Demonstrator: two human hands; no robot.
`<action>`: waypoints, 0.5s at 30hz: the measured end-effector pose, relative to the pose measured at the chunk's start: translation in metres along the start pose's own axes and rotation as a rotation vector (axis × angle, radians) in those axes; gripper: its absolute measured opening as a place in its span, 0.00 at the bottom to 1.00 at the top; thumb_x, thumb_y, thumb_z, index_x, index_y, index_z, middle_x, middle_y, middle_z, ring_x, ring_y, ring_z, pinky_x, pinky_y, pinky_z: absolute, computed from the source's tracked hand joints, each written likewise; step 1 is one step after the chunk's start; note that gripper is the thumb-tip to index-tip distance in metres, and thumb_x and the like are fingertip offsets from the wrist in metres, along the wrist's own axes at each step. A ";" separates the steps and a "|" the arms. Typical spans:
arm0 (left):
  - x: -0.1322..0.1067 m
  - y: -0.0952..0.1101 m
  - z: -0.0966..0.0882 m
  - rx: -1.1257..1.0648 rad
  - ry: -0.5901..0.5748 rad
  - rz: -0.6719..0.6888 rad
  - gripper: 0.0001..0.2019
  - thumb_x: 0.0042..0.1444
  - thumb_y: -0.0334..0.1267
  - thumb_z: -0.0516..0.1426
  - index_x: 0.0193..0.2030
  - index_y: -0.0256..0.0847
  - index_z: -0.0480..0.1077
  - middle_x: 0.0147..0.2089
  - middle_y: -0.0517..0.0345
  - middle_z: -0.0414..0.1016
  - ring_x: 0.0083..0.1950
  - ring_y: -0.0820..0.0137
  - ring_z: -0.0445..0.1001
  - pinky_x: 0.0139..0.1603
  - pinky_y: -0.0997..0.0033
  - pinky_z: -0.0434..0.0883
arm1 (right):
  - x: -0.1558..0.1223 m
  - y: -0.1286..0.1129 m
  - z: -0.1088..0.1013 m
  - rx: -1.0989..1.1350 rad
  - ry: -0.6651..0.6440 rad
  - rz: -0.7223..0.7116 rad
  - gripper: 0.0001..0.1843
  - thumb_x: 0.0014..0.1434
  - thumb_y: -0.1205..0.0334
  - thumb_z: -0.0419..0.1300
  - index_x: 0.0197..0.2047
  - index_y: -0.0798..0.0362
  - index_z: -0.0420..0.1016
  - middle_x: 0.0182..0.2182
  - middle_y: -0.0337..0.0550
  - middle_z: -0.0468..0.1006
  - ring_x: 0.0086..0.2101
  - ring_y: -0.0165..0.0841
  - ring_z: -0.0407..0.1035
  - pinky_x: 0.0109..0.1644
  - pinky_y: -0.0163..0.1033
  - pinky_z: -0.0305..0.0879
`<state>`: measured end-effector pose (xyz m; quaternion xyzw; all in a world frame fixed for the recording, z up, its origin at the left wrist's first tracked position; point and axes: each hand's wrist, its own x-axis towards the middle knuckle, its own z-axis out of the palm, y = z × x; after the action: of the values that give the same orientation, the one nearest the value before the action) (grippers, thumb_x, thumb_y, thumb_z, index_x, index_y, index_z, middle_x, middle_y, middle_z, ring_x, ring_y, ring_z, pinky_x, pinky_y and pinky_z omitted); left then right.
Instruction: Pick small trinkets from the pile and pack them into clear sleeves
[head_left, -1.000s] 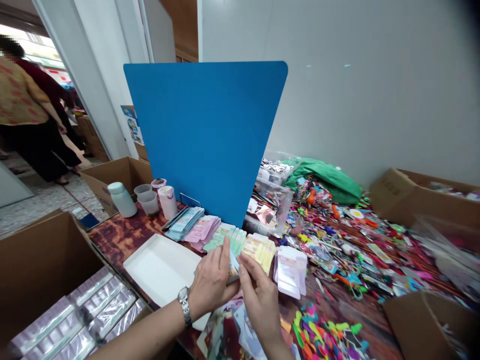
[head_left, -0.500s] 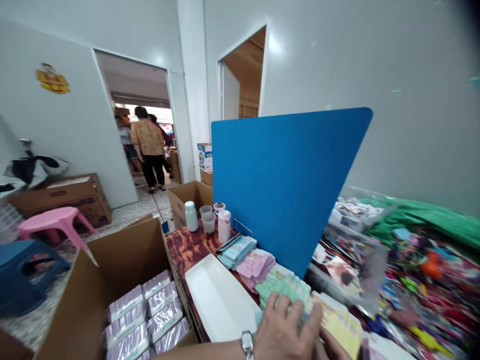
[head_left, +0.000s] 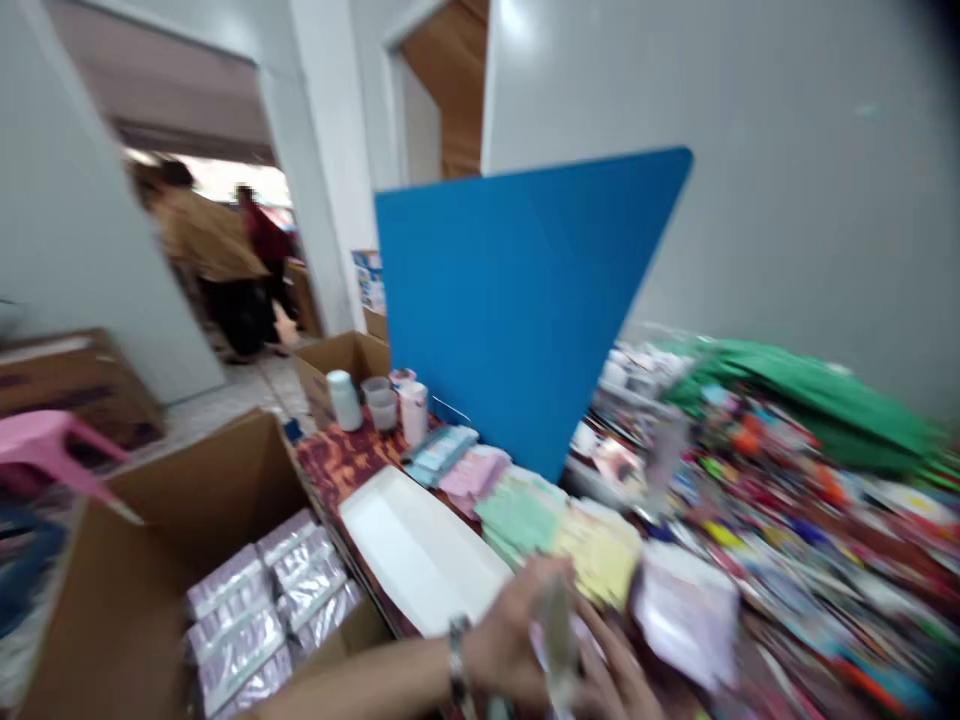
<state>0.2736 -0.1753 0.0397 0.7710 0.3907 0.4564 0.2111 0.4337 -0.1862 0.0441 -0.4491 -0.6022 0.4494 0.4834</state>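
Observation:
The view is motion-blurred. At the bottom centre, my left hand (head_left: pixel 510 635), with a metal wristwatch, and my right hand (head_left: pixel 619 680) are close together. Between them stands a thin pale packet (head_left: pixel 559 635), apparently pinched by my left hand. Just beyond my hands lie a yellow packet stack (head_left: pixel 596 555) and a green one (head_left: pixel 517 520). A lilac-white stack (head_left: pixel 682 610) is to the right of my right hand. Pink (head_left: pixel 472 478) and pale blue (head_left: pixel 439 455) stacks lie farther back. A white tray (head_left: pixel 420 550) is to the left of my hands.
A blue panel (head_left: pixel 510 310) stands behind the stacks. A cardboard box (head_left: pixel 150 560) of silvery lilac packs (head_left: pixel 262 600) is at the left. Bright trinkets (head_left: pixel 825 520) and a green bag (head_left: pixel 795 395) cover the right. People (head_left: pixel 210 250) stand in the doorway.
The view has swung left since the oldest frame and now blurs. My hands have shifted lower in the picture, still close together. The people in the doorway have moved.

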 end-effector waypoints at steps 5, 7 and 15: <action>0.010 -0.001 -0.056 -0.061 0.177 -0.384 0.39 0.46 0.54 0.65 0.60 0.36 0.57 0.46 0.49 0.71 0.47 0.58 0.74 0.48 0.54 0.74 | -0.023 0.010 -0.063 -0.004 0.208 0.237 0.32 0.61 0.42 0.57 0.61 0.53 0.67 0.50 0.55 0.77 0.43 0.42 0.77 0.44 0.46 0.75; 0.009 -0.011 -0.062 -0.019 0.164 -0.519 0.38 0.44 0.53 0.66 0.57 0.37 0.59 0.42 0.55 0.71 0.42 0.62 0.74 0.42 0.60 0.75 | -0.029 0.015 -0.088 -0.037 0.296 0.257 0.31 0.59 0.43 0.59 0.58 0.57 0.69 0.46 0.55 0.79 0.41 0.41 0.76 0.45 0.44 0.74; -0.013 -0.014 -0.044 -0.015 -0.074 -0.539 0.42 0.48 0.51 0.64 0.65 0.40 0.50 0.57 0.48 0.65 0.54 0.60 0.70 0.53 0.59 0.71 | -0.050 0.038 -0.056 -0.838 -0.162 0.095 0.21 0.58 0.57 0.63 0.54 0.51 0.73 0.46 0.50 0.78 0.44 0.43 0.73 0.45 0.44 0.70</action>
<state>0.2263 -0.1788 0.0448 0.6538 0.5704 0.3581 0.3449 0.4992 -0.2217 0.0048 -0.5973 -0.7473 0.2216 0.1890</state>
